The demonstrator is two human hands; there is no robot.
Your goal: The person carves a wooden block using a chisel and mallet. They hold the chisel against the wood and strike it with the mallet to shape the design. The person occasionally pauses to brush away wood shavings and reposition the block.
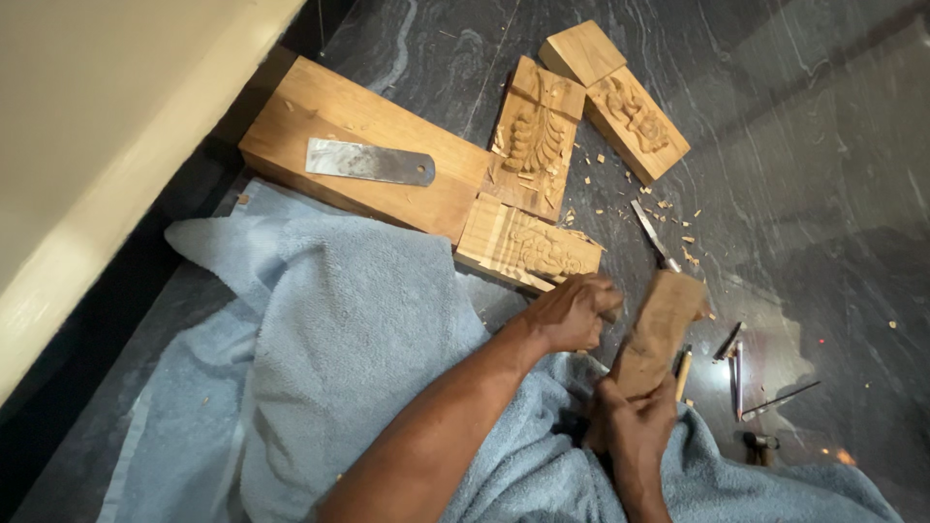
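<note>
From the head camera, the person sits on a dark stone floor (pixel 823 174) with a pale blue towel (pixel 320 329) spread across the lap and out toward the left wall. The right hand (pixel 635 431) grips the lower end of a narrow wooden block (pixel 659 334), fingers clamped around it so it stands tilted upward just past the towel's edge, near the floor's right-centre. The left hand (pixel 572 312) sits just beside the block's upper half with its fingers curled together; whether they close on a small tool or only press the wood cannot be told, since the knuckles hide the fingertips. Beyond the hands lie 3 carved panels: 1 with scrollwork (pixel 528 250) touching the towel's edge, 1 with a leaf pattern (pixel 536 136) leaning against a thick plain plank (pixel 358 145), and 1 long carved piece (pixel 630 111) further toward the floor's far side. A flat metal blade (pixel 370 162) rests on the plank. A chisel (pixel 654 232) lies among wood chips just above the held block, and several slim tools (pixel 741 373) lie on the floor to the right of it. As a judgement, the main risk is slippage: the block is braced only by 1 hand over soft towel, so a hard push could twist it loose or drive an edge toward the gripping fingers. Loose chips underfoot and the bare chisel nearby could also catch a moving wrist.
</note>
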